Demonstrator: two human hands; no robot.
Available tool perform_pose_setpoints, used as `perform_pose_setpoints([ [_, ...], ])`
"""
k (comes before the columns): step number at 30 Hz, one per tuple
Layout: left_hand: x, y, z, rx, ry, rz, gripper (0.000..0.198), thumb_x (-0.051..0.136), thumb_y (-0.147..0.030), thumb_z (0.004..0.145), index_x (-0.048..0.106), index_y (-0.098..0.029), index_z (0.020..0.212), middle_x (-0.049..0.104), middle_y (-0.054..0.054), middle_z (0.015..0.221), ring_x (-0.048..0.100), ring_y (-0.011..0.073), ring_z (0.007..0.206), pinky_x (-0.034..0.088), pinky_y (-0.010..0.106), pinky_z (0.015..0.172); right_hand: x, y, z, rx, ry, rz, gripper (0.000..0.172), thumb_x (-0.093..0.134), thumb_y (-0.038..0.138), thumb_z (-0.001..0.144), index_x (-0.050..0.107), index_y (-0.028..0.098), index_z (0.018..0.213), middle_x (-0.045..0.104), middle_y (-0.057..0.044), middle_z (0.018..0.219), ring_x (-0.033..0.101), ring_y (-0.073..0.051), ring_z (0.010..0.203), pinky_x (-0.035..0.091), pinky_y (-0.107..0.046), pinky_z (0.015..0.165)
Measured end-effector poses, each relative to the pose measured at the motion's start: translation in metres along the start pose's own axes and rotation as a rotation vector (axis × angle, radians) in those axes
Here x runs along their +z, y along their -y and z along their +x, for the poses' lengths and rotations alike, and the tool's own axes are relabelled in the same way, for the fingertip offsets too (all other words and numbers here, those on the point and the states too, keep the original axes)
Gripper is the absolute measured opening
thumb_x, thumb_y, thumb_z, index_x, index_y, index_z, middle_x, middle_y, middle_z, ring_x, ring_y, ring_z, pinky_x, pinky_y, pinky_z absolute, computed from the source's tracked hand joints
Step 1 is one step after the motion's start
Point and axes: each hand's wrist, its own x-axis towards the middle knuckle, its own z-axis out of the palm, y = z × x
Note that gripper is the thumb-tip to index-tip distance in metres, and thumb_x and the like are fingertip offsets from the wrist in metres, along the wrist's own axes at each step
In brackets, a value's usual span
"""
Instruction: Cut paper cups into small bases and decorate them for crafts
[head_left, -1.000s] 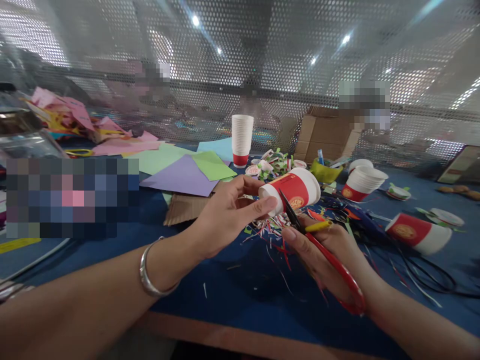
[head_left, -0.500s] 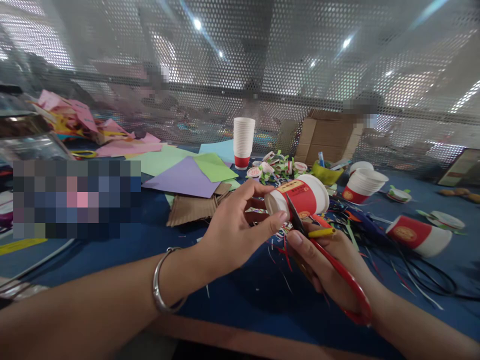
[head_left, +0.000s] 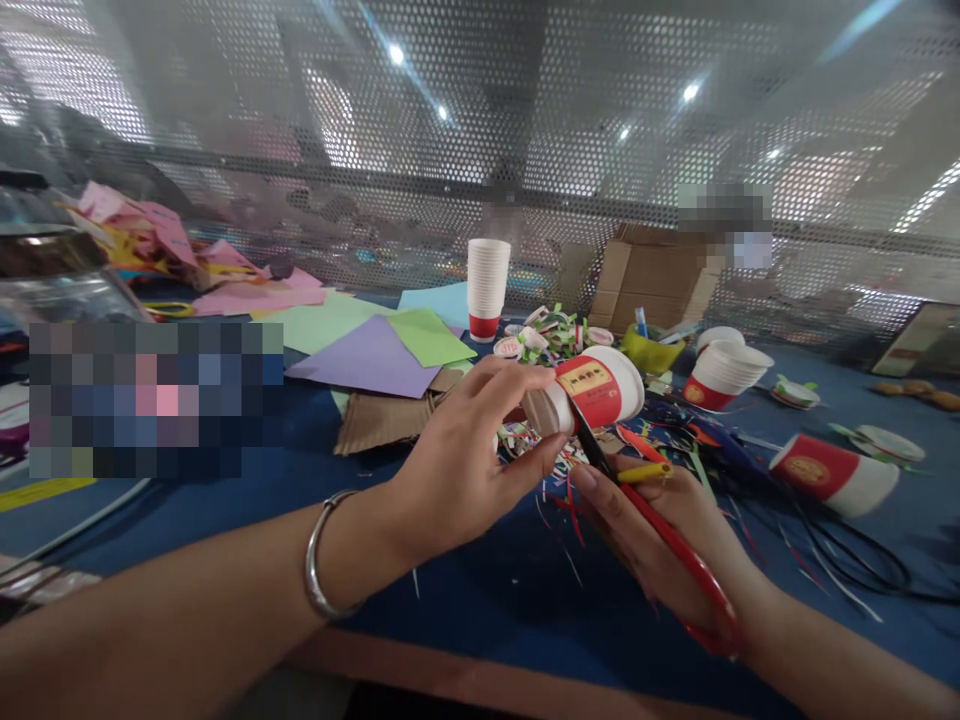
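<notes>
My left hand [head_left: 472, 450] grips a red and white paper cup [head_left: 611, 390] by its base end, fingers over the top and thumb below. The cup lies tilted on its side in the air, its mouth towards the right. In my right hand [head_left: 660, 530] is a pair of red-handled scissors [head_left: 675, 540]. Their dark blade rests against the cup near its base, where the side looks cut along the lower red band. Under the cup, thin paper shreds [head_left: 525, 440] lie scattered on the blue table. Whether the blades are closed is hard to see.
A tall stack of paper cups [head_left: 487, 290] stands behind. More cups [head_left: 724, 375] and a tipped cup [head_left: 832, 475] are at the right, near black cables [head_left: 862, 560]. Coloured paper [head_left: 367, 355], cardboard [head_left: 382, 425] and a glass jar [head_left: 60, 270] are leftward. A perforated metal screen [head_left: 480, 130] runs behind.
The cup has turned in my left hand, so its yellow label faces me more, and it has shifted slightly left. The scissors stay at the base end.
</notes>
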Motion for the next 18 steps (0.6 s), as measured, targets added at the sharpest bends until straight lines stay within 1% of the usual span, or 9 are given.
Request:
perform_pose_setpoints([
  [2, 0.0, -0.001, 0.0, 0.012, -0.025, 0.019, 0.037, 0.071, -0.024, 0.089, 0.06, -0.022, 0.124, 0.061, 0.013, 0.125, 0.06, 0.0277, 0.121, 0.059, 0.048, 0.1, 0.001, 0.003, -0.001, 0.011, -0.013, 0.005, 0.045, 0.065, 0.064, 0.089, 0.06, 0.027, 0.064, 0.048, 0.002, 0.041, 0.051, -0.019, 0.041, 0.038, -0.031, 0.038],
  [4, 0.0, -0.004, 0.002, -0.059, -0.036, -0.074, 0.038, 0.074, -0.027, 0.087, 0.06, -0.023, 0.122, 0.063, 0.012, 0.123, 0.062, 0.0275, 0.118, 0.06, 0.046, 0.098, 0.001, 0.005, -0.003, 0.008, -0.024, -0.002, 0.044, 0.065, 0.064, 0.089, 0.061, 0.026, 0.067, 0.047, 0.003, 0.042, 0.049, -0.017, 0.04, 0.036, -0.029, 0.038],
  [8, 0.0, -0.005, 0.01, -0.345, -0.08, -0.394, 0.044, 0.076, -0.04, 0.085, 0.054, -0.021, 0.118, 0.063, 0.011, 0.127, 0.068, 0.0223, 0.103, 0.063, 0.039, 0.084, 0.003, 0.003, -0.002, -0.024, -0.097, -0.078, 0.043, 0.065, 0.064, 0.089, 0.066, 0.023, 0.075, 0.055, 0.001, 0.055, 0.053, -0.017, 0.053, 0.04, -0.027, 0.045],
  [9, 0.0, -0.005, 0.012, -0.417, -0.081, -0.442, 0.045, 0.076, -0.043, 0.085, 0.054, -0.02, 0.116, 0.064, 0.011, 0.125, 0.069, 0.0211, 0.099, 0.063, 0.038, 0.08, 0.003, 0.002, -0.002, -0.037, -0.112, -0.102, 0.044, 0.065, 0.063, 0.09, 0.066, 0.022, 0.076, 0.058, 0.0, 0.061, 0.054, -0.016, 0.057, 0.041, -0.026, 0.047],
  [11, -0.001, -0.003, 0.015, -0.509, -0.043, -0.499, 0.041, 0.075, -0.047, 0.085, 0.056, -0.019, 0.108, 0.068, 0.008, 0.11, 0.069, 0.0175, 0.087, 0.061, 0.035, 0.075, 0.004, -0.002, -0.001, -0.057, -0.126, -0.132, 0.044, 0.064, 0.063, 0.091, 0.066, 0.021, 0.075, 0.062, -0.002, 0.07, 0.053, -0.016, 0.061, 0.042, -0.026, 0.05],
  [13, -0.002, -0.001, 0.016, -0.518, -0.003, -0.532, 0.037, 0.075, -0.046, 0.086, 0.058, -0.018, 0.101, 0.069, 0.004, 0.093, 0.066, 0.0136, 0.078, 0.059, 0.031, 0.072, 0.005, -0.004, 0.0, -0.062, -0.124, -0.134, 0.043, 0.063, 0.061, 0.091, 0.065, 0.021, 0.077, 0.063, -0.002, 0.071, 0.052, -0.015, 0.06, 0.042, -0.025, 0.05],
  [14, -0.002, -0.001, 0.015, -0.504, -0.002, -0.536, 0.035, 0.076, -0.045, 0.086, 0.059, -0.018, 0.099, 0.069, 0.002, 0.09, 0.065, 0.0124, 0.076, 0.057, 0.028, 0.07, 0.005, -0.005, 0.0, -0.061, -0.125, -0.134, 0.042, 0.064, 0.061, 0.091, 0.064, 0.021, 0.078, 0.062, -0.001, 0.071, 0.051, -0.015, 0.06, 0.043, -0.025, 0.05],
  [16, -0.001, -0.001, 0.013, -0.473, -0.01, -0.522, 0.034, 0.077, -0.042, 0.085, 0.059, -0.018, 0.1, 0.069, 0.003, 0.091, 0.065, 0.0123, 0.077, 0.055, 0.025, 0.067, 0.004, -0.004, 0.0, -0.053, -0.125, -0.15, 0.042, 0.063, 0.061, 0.092, 0.064, 0.021, 0.078, 0.063, -0.001, 0.072, 0.053, -0.016, 0.061, 0.044, -0.025, 0.052],
  [18, 0.002, -0.003, 0.01, -0.448, 0.015, -0.501, 0.034, 0.077, -0.041, 0.086, 0.058, -0.019, 0.103, 0.071, 0.004, 0.096, 0.067, 0.0142, 0.083, 0.056, 0.025, 0.068, 0.003, -0.003, -0.001, -0.041, -0.121, -0.173, 0.042, 0.062, 0.061, 0.092, 0.064, 0.022, 0.078, 0.063, -0.002, 0.07, 0.055, -0.017, 0.062, 0.045, -0.026, 0.052],
])
